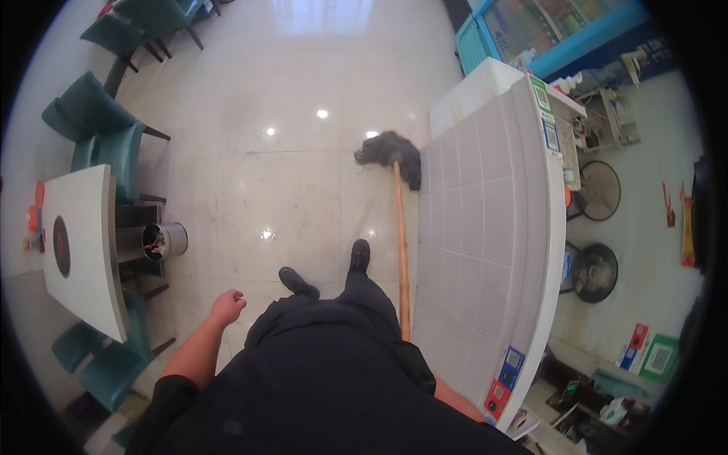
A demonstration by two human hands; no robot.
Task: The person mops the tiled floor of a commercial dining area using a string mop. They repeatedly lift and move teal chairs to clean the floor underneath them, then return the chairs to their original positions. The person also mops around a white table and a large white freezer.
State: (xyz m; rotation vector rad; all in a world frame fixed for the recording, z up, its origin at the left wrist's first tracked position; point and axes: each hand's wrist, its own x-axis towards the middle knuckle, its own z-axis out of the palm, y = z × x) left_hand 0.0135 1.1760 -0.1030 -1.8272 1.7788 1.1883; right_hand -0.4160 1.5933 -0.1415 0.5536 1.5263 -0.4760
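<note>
My left hand hangs at my left side over the tiled floor, its fingers loosely curled and holding nothing. My right hand is out of view behind my dark shirt; only the right forearm shows beside the counter. On my right a mop's wooden handle runs forward along the counter base, its near end hidden by my clothing. The dark, stringy mop head lies on the floor ahead, against the foot of the counter. My black shoes are behind it, the right one farther forward.
A tiled counter with a white top edge runs along my right. To the left are a white table, green chairs and a metal bin. A blue-framed display fridge stands front right. Round stools sit behind the counter.
</note>
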